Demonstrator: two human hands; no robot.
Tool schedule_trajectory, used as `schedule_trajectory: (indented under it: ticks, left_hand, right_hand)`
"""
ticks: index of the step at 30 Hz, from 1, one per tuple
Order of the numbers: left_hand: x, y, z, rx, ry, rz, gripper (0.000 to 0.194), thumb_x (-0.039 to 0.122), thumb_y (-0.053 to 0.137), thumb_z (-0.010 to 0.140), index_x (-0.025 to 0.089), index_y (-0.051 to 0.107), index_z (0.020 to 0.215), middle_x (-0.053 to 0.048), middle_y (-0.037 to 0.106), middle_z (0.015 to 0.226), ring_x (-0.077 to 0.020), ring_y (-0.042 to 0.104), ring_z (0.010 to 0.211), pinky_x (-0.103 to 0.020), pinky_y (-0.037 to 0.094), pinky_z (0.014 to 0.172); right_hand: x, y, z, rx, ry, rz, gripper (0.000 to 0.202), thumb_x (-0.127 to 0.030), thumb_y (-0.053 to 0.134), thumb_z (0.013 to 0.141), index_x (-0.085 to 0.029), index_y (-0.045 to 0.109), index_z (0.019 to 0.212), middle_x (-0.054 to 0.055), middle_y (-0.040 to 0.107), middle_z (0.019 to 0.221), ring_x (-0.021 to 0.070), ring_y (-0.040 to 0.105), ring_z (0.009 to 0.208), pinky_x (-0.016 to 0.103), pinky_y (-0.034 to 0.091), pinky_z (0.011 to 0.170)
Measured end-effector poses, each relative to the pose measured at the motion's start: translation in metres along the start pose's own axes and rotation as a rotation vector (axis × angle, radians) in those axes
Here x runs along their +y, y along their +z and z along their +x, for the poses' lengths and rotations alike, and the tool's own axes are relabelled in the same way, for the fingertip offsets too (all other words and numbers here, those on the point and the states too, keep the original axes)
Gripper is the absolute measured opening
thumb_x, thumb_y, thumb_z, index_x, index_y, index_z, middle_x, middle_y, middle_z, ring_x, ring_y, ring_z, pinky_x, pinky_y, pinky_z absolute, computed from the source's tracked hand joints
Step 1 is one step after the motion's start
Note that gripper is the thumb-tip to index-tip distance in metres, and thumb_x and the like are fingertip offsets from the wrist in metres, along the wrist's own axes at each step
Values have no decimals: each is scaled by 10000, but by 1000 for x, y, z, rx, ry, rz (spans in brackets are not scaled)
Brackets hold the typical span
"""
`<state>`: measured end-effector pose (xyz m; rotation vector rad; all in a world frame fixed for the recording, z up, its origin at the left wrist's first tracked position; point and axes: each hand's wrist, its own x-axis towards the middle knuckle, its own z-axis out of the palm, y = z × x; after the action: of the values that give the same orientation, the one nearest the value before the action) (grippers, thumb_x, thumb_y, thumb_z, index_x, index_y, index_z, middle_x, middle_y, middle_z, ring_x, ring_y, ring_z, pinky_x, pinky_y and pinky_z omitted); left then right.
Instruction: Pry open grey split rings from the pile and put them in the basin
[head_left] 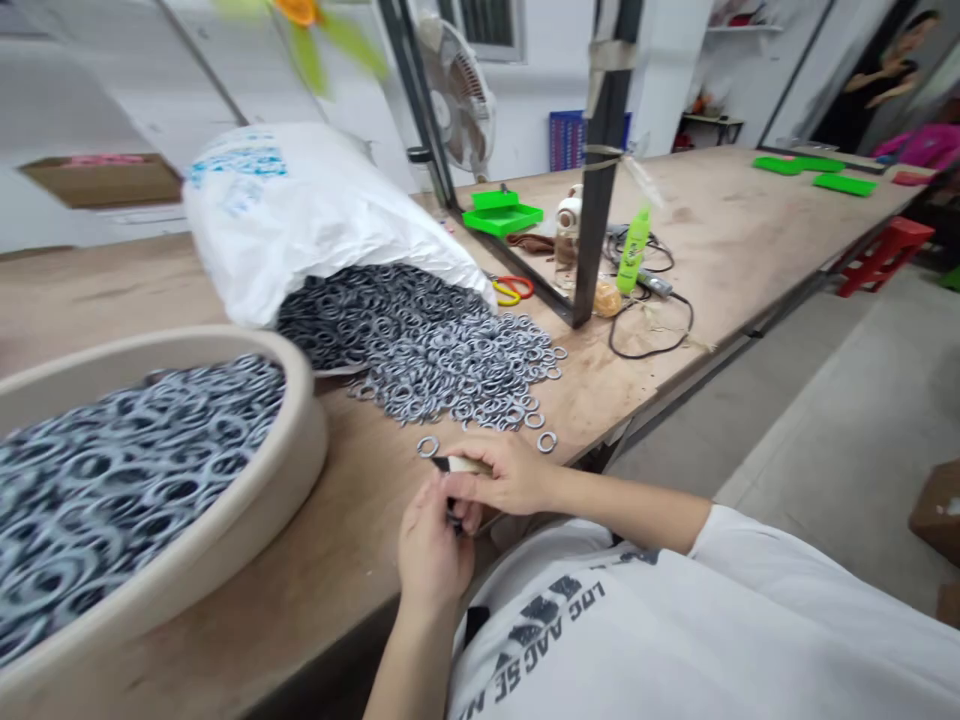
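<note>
My right hand is closed around a small tool with a pale handle and a dark end; its exact kind is not clear. Pressed up against it from below, my left hand pinches a small dark grey piece, mostly covered by the fingers. It looks like one of the rings, though I cannot tell for sure. Just beyond my hands lies a single grey ring, with another ring to the right. Behind them a heap of grey rings spills from a white sack lying on its side.
At left a big beige basin holds many grey rings. Scissors, a dark metal frame, a green bottle, a black cable and green trays are on the wooden table. A person stands far right.
</note>
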<state>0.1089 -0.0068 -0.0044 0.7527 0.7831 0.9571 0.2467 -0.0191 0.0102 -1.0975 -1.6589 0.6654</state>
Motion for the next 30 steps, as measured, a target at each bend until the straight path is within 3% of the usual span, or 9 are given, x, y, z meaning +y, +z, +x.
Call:
schedule_trajectory:
  ticks: [2, 4, 6, 10, 14, 18, 23, 30]
  left_hand:
    - [-2, 2, -2, 3, 21, -11, 435, 457, 710, 823, 153, 403, 772, 34, 287, 624, -46, 285, 509, -138, 313, 425]
    - [-3, 3, -4, -34, 6, -22, 475, 502, 720, 812, 151, 402, 771, 32, 312, 634, -40, 291, 511, -127, 281, 423]
    - [-3, 4, -4, -73, -14, -18, 480, 529, 691, 828, 147, 406, 762, 28, 326, 631, -39, 295, 499, -130, 259, 419]
    - [4, 1, -5, -82, -5, -62, 461, 528, 633, 864, 146, 401, 755, 27, 329, 615, -41, 298, 468, -141, 241, 413]
    - [8, -4, -7, -69, 10, -98, 461, 537, 607, 883, 141, 414, 749, 26, 326, 593, -43, 315, 459, -142, 260, 417]
    - [8, -4, -9, 13, -22, -150, 505, 574, 700, 813, 144, 437, 775, 31, 337, 596, -42, 311, 475, -133, 281, 409]
    - [8, -2, -9, 20, -7, -124, 509, 584, 707, 806, 150, 441, 796, 30, 349, 611, -41, 302, 488, -126, 282, 409]
    - [7, -5, -9, -60, 3, -79, 449, 517, 647, 867, 150, 409, 767, 31, 315, 598, -43, 283, 480, -136, 250, 412]
  right_hand:
    - [-1, -1, 1, -15, 23, 6, 374, -444, 592, 956, -122, 668, 1128, 62, 631, 950, 136, 581, 848, 244, 451, 770]
    - [0, -2, 3, -29, 142, 65, 380, -487, 546, 972, -125, 643, 911, 45, 597, 828, 130, 546, 757, 248, 435, 706]
    - [3, -3, 6, 3, 222, 173, 430, -527, 504, 987, -127, 599, 862, 38, 581, 783, 132, 537, 735, 254, 428, 685]
    - [5, -9, 6, -21, 133, 21, 356, -474, 462, 1024, -160, 612, 1097, 47, 633, 974, 144, 573, 858, 272, 421, 770]
    - [-5, -12, -5, -91, 29, -347, 242, -396, 468, 1022, -167, 540, 1044, 13, 599, 862, 126, 524, 718, 275, 344, 669]
    - [-13, -11, -12, -142, -139, -513, 223, -387, 508, 1000, -169, 552, 1021, 2, 593, 833, 129, 525, 691, 287, 302, 637]
    - [-15, -10, -10, -158, -195, -541, 217, -375, 505, 1003, -169, 568, 1024, 8, 597, 867, 136, 536, 741, 287, 306, 658]
    - [-11, -9, -9, -279, -109, -409, 347, -391, 470, 1022, -159, 447, 765, -12, 493, 704, 108, 415, 629, 286, 242, 607]
